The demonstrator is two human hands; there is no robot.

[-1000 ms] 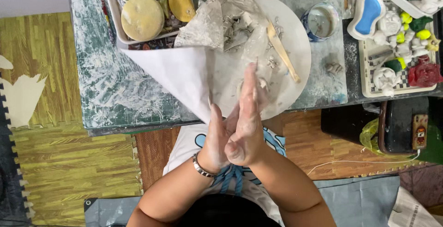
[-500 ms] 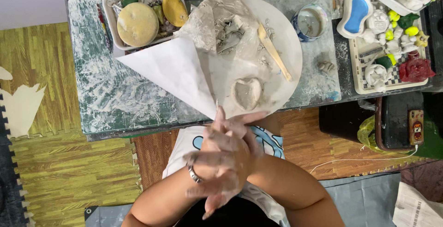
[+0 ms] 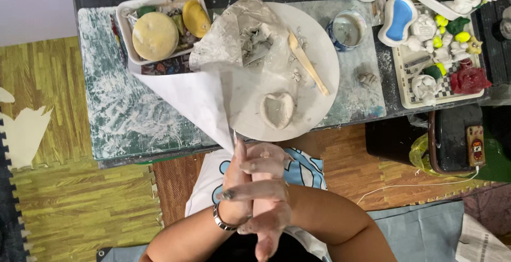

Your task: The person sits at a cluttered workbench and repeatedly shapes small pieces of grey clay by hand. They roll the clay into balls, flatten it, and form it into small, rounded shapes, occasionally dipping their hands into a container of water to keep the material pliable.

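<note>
My left hand (image 3: 232, 185), with a bracelet at the wrist and a ring, is pressed palm to palm against my right hand (image 3: 270, 211). Both are dusted with pale clay and sit close to my body, just below the table's front edge. Whether anything lies between the palms is hidden. In front of them a heart-shaped clay dish (image 3: 278, 110) rests on a round white board (image 3: 322, 83). A wooden modelling tool (image 3: 307, 62) and a clear plastic bag of clay scraps (image 3: 250, 38) also lie on the board.
A white sheet (image 3: 183, 97) hangs over the clay-smeared green mat (image 3: 122, 118). A tray (image 3: 123, 38) with yellow sponges stands at the back left. Further right are a water cup (image 3: 346, 30), a small clay lump (image 3: 367, 78) and a tray of painted figures (image 3: 407, 94). A black case (image 3: 452, 134) sits beside the table.
My joined hands have come back from above the heart dish toward my body, sliding across each other. The heart dish is now uncovered.
</note>
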